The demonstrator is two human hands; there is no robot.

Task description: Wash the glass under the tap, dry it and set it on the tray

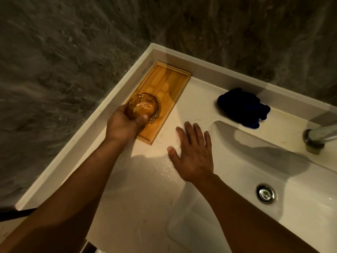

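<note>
Table [138,198] fills my view, basin [273,161] sunk at right, wooden tray [169,79] far left. My right hand [191,154] lies spread flat, wet patch beside it; left hand [124,125] wraps the glass [144,105] over the tray's near end. Blue cloth [242,106] beyond.

Left hand [122,126] around glass [144,106] over wooden tray [170,83]; right hand [193,153] flat, empty, on wet counter [145,189].
</note>
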